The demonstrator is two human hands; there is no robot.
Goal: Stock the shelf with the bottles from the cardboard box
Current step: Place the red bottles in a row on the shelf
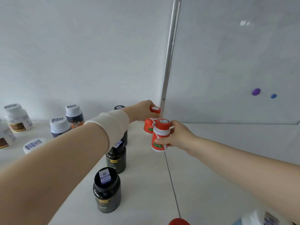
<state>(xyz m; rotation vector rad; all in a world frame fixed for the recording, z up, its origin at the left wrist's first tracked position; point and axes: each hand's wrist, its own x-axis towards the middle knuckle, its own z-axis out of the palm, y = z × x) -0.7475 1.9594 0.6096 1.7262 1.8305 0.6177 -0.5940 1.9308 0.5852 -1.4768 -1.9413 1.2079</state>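
Note:
My left hand point(142, 111) reaches to the back right corner of the white shelf point(142, 176) and grips a red-capped orange bottle point(149, 125) from above, by its cap. Just in front of it, my right hand point(175, 137) holds a second orange bottle with a red cap point(159, 135) round its body, upright, close above the shelf and touching or nearly touching the first. The cardboard box is not in view.
A row of dark bottles point(107, 192) runs front to back under my left forearm. White bottles with blue labels point(59, 126) and brown labels point(17, 117) stand at the left. A metal post point(168, 62) and a white side panel bound the shelf on the right.

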